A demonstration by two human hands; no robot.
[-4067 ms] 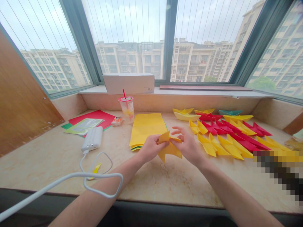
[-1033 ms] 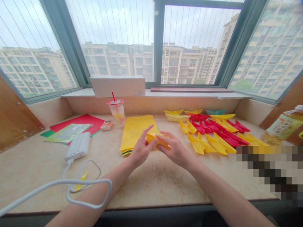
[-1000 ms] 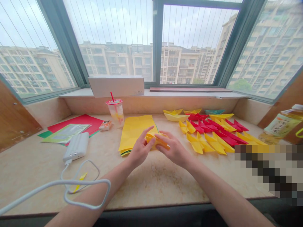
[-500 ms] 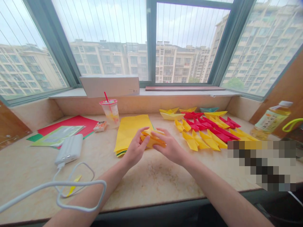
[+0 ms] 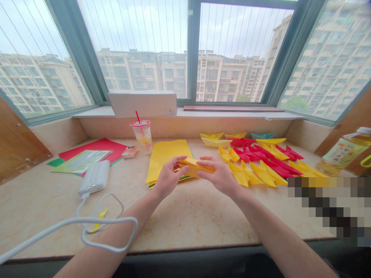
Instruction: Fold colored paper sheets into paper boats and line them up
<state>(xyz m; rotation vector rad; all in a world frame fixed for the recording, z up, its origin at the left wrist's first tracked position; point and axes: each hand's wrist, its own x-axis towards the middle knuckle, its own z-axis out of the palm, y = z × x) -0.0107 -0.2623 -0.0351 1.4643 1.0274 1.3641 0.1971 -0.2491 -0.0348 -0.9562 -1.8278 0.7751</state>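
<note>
Window w/ green frame [image 5: 193,50] fills the back, apartment blocks outside; marble counter [image 5: 185,227] runs below it. Use yellow paper stack [image 5: 166,160] as landmark, lying flat on counter, darker sheets showing at its lower edge.

Behind stack: white cardboard box [image 5: 142,104] on the sill. R of stack: rows of folded paper boats [image 5: 261,166], mostly yellow & red, plus teal boat [image 5: 262,135] at back. Far R of stack: plastic bottle [image 5: 344,152]. L of stack: red paper sheet [image 5: 100,146], white pwr bank [image 5: 94,177] nearer you, white cable [image 5: 72,221] trailing from it past your L forearm [image 5: 116,231]. Just behind stack's L end: plastic cup w/ red straw [image 5: 142,135], sm orange packet [image 5: 129,152] right beside it.

Folded yellow paper [image 5: 195,168] sits btwn your hands, over stack's lower R part. L hand [image 5: 169,178] grips its L end, R hand [image 5: 220,178] its R end, both not clenched, R fingers [image 5: 206,174] resting along the fold
</note>
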